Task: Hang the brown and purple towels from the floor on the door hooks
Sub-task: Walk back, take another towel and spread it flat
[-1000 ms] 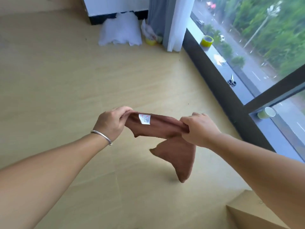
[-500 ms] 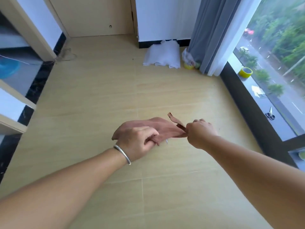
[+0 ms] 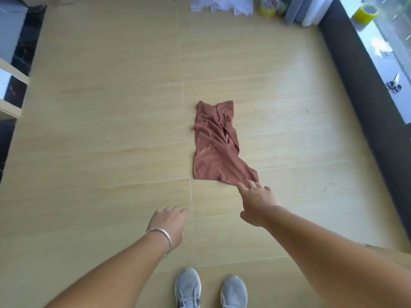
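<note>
The brown towel [image 3: 216,145] lies crumpled and stretched out on the wooden floor [image 3: 100,130], in the middle of the view. My right hand [image 3: 255,201] reaches down with fingers spread; its fingertips are at the towel's near right corner and hold nothing. My left hand [image 3: 171,223], with a silver bangle at the wrist, hangs open over bare floor, left of and nearer than the towel. No purple towel, door or hooks are in sight.
A white cloth [image 3: 222,4] lies at the far wall beside a curtain [image 3: 304,12]. A dark window sill [image 3: 364,90] runs along the right, with a yellow tape roll [image 3: 364,11] and scissors [image 3: 394,84] on the ledge. White shelving [image 3: 10,85] stands at left. My grey shoes [image 3: 210,290] are at the bottom.
Both hands held the brown towel up before; now it lies on the floor and both hands are empty. The view has tilted down to the floor and my shoes.
</note>
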The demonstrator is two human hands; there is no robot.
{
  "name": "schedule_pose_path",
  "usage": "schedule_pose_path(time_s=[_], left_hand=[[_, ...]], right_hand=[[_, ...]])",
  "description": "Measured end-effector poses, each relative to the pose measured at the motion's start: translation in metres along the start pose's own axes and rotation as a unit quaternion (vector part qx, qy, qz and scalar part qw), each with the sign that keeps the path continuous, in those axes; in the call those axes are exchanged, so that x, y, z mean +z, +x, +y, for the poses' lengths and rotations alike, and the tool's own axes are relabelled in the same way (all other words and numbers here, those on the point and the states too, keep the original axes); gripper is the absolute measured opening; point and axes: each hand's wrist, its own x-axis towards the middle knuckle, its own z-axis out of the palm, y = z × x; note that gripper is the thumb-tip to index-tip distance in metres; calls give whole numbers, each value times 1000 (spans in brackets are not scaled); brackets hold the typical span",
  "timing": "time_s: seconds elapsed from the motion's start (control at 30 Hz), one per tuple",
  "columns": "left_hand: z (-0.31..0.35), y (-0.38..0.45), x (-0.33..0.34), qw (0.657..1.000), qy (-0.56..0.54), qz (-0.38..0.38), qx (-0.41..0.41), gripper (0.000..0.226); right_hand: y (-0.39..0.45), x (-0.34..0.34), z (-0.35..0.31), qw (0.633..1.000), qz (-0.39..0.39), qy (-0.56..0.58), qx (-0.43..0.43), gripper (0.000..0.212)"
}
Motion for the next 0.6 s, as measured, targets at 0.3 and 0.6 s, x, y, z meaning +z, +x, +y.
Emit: schedule_pose_path(time_s=[0.3,0.6], left_hand=[[-28,126,77,996,48,71,5,52],[-8,305,157,992,60,105,46,55]], right_hand=[[97,115,13,999,18,-19,38,92],[226,220,62,996,32,-52,63,82]])
